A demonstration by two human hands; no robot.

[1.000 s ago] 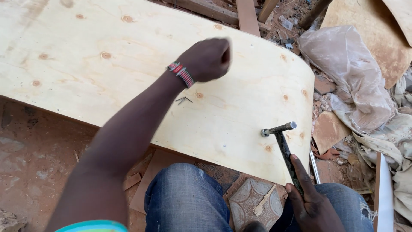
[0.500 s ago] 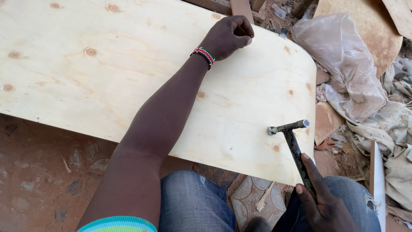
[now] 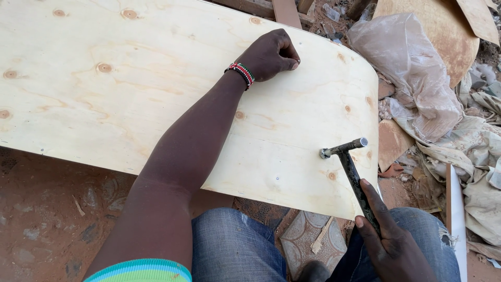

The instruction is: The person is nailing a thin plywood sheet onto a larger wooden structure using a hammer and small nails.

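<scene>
Pale plywood makes up the biggest thing in view: a broad plywood sheet [image 3: 156, 104] with a smooth, faintly grained face dotted with small brown knots, its far right corner cut to a rounded curve. It lies over reddish packed dirt ground [image 3: 47, 219], which is rough and strewn with small chips. To the right sits a heap of crumpled translucent plastic sheeting [image 3: 412, 73], dusty and wrinkled, with flat offcuts of brown board [image 3: 443, 31] behind it and grey rags below.

Faded blue denim covers the person's knees [image 3: 235, 245] at the bottom edge, and a patterned tile [image 3: 310, 240] shows between them.

The left hand [image 3: 269, 55] rests on the far part of the sheet near the curved edge, fingers curled into a loose fist with the knuckles pressed to the wood; whether it pinches anything small inside cannot be told. A beaded bracelet [image 3: 241, 73] in red, white, green and black circles that wrist.

The right hand [image 3: 391, 245] is closed around the lower end of a hammer [image 3: 350, 167], index finger laid along the dark slim handle. The hammer's metal head, a short silvery bar, lies against the sheet close to its near right edge, just beside a knot.
</scene>
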